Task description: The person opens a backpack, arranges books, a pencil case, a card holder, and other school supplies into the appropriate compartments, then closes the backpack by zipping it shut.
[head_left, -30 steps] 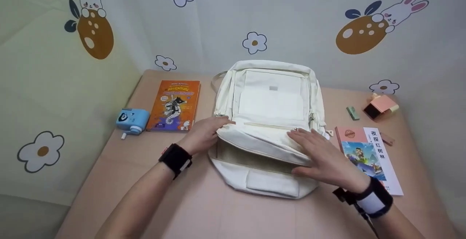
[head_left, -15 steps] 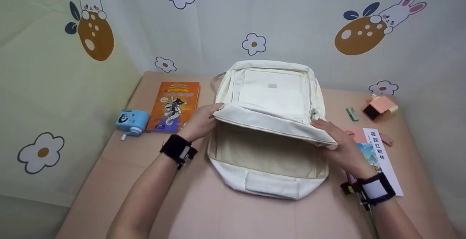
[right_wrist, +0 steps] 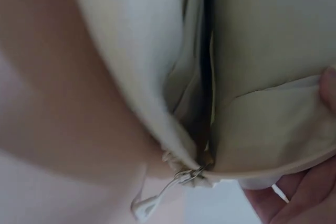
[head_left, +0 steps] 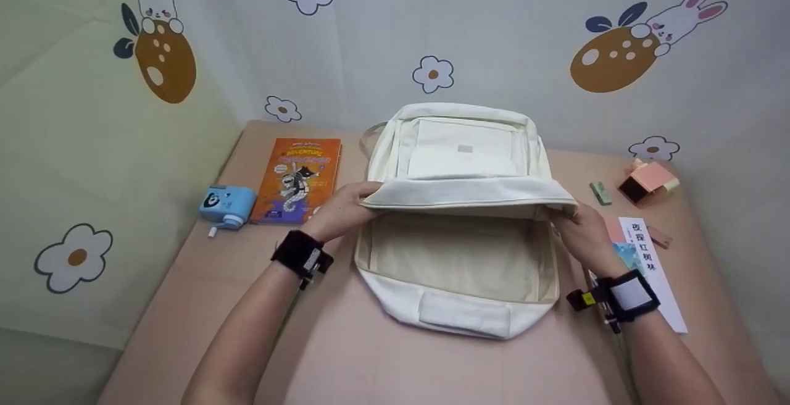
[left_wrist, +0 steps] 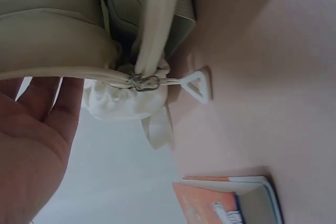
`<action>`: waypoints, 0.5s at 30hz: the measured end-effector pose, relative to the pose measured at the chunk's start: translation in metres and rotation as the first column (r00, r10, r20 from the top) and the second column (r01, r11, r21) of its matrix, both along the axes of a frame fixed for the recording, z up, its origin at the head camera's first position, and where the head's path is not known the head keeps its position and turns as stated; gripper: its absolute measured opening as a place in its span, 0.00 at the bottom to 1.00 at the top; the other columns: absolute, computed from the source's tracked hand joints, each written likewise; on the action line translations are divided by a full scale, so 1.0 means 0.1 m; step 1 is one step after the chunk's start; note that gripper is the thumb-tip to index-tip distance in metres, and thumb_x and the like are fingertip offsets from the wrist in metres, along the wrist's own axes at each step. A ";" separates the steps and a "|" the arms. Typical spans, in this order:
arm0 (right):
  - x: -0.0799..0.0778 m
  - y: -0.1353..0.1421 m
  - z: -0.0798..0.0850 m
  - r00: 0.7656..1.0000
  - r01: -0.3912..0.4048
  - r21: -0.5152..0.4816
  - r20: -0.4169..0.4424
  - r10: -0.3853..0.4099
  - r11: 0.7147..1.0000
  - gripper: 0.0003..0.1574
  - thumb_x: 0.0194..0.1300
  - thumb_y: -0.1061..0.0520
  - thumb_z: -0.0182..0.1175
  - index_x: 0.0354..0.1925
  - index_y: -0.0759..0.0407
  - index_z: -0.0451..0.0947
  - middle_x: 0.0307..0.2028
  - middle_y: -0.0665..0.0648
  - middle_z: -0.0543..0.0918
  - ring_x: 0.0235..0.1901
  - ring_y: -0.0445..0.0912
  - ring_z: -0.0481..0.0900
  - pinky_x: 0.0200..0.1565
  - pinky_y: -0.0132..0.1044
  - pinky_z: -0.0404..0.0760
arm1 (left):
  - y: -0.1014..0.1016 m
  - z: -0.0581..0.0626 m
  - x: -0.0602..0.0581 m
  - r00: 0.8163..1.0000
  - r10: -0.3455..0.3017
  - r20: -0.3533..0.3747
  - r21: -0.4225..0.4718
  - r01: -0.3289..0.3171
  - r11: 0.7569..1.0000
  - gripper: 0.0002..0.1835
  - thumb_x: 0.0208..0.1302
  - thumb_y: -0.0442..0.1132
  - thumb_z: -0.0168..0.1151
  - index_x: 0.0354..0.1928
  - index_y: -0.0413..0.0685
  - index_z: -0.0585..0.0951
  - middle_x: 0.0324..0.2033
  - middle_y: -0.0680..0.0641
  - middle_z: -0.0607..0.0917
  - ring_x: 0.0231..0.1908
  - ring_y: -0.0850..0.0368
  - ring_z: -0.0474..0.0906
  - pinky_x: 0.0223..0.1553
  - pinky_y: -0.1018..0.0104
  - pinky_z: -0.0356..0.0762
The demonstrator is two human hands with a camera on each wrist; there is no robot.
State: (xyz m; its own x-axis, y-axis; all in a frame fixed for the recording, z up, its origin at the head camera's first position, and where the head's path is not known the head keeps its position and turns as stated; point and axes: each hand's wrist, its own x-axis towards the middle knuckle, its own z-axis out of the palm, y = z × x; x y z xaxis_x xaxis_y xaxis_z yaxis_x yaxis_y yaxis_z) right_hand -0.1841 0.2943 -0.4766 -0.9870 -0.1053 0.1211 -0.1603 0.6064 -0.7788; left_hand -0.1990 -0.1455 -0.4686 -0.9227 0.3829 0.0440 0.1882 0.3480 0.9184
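A white backpack (head_left: 460, 257) lies on the table with its main compartment unzipped and the top end towards me. Its front flap (head_left: 469, 192) is lifted, showing the beige lining inside. At the flap's left corner my left hand (head_left: 342, 210) holds the edge; in the left wrist view its fingers (left_wrist: 65, 103) go behind the flap, and the thumb is hidden. My right hand (head_left: 583, 235) grips the right corner, thumb inside and fingers outside in the right wrist view. Zipper pulls with white triangular tabs hang at both sides, such as the left tab (left_wrist: 197, 86).
An orange book (head_left: 299, 176) and a blue hand-crank sharpener (head_left: 227, 205) lie left of the backpack. To the right are a pink-and-white book (head_left: 654, 269), partly behind my right hand, a green block (head_left: 599, 193), a pink box-like item (head_left: 649, 183) and a small pink block (head_left: 660, 237).
The flap has been raised and folded back, so the compartment gapes wider. My right hand moved from lying over the flap to gripping its right corner; the left hand moved slightly up with its corner.
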 end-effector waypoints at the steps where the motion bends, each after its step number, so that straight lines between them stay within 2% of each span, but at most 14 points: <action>1: -0.02 0.00 0.01 1.000 0.009 -0.006 0.021 -0.009 1.000 0.33 0.77 0.39 0.55 0.65 0.61 0.77 0.61 0.68 0.79 0.61 0.65 0.76 0.61 0.63 0.72 | 0.00 -0.02 -0.01 1.000 -0.025 0.009 0.014 0.025 1.000 0.16 0.66 0.49 0.70 0.55 0.57 0.87 0.53 0.55 0.86 0.54 0.55 0.79 0.61 0.53 0.73; 4: -0.07 0.00 0.03 0.997 0.020 -0.020 0.072 -0.018 1.000 0.38 0.75 0.35 0.55 0.67 0.61 0.75 0.63 0.69 0.77 0.64 0.65 0.73 0.63 0.63 0.69 | 0.00 -0.08 -0.02 0.995 -0.103 0.015 0.029 0.103 0.994 0.19 0.64 0.50 0.72 0.56 0.58 0.86 0.54 0.56 0.86 0.56 0.55 0.78 0.62 0.54 0.71; 7: -0.12 0.00 0.05 0.993 0.012 -0.040 0.121 -0.007 0.999 0.42 0.74 0.32 0.53 0.71 0.59 0.71 0.66 0.68 0.75 0.65 0.64 0.72 0.64 0.63 0.69 | 0.04 -0.10 -0.06 0.987 -0.121 -0.108 -0.077 0.113 0.991 0.19 0.62 0.51 0.74 0.54 0.59 0.87 0.51 0.56 0.86 0.55 0.55 0.77 0.62 0.56 0.71; 10: -0.16 -0.01 0.06 0.984 0.006 -0.054 0.180 0.004 0.999 0.47 0.72 0.28 0.52 0.73 0.57 0.67 0.67 0.68 0.73 0.66 0.64 0.70 0.63 0.62 0.69 | 0.09 -0.11 -0.12 0.964 -0.112 -0.242 -0.164 0.073 0.984 0.18 0.64 0.50 0.73 0.55 0.58 0.87 0.54 0.56 0.86 0.60 0.56 0.76 0.66 0.58 0.66; 12: -0.19 -0.01 0.06 0.975 0.009 -0.056 0.221 0.003 0.998 0.49 0.71 0.26 0.51 0.73 0.58 0.67 0.67 0.69 0.73 0.66 0.63 0.71 0.62 0.60 0.71 | 0.13 -0.11 -0.13 0.968 -0.088 -0.237 -0.158 0.051 0.986 0.19 0.66 0.49 0.71 0.57 0.58 0.86 0.58 0.55 0.84 0.64 0.54 0.74 0.68 0.59 0.64; 15: -0.23 -0.03 0.06 0.968 0.017 -0.049 0.249 -0.004 0.999 0.48 0.72 0.26 0.51 0.69 0.61 0.72 0.64 0.68 0.77 0.62 0.61 0.74 0.58 0.54 0.74 | 0.18 -0.12 -0.14 0.987 -0.061 -0.148 -0.097 0.047 0.994 0.20 0.71 0.50 0.65 0.62 0.57 0.83 0.62 0.55 0.82 0.66 0.55 0.73 0.69 0.59 0.64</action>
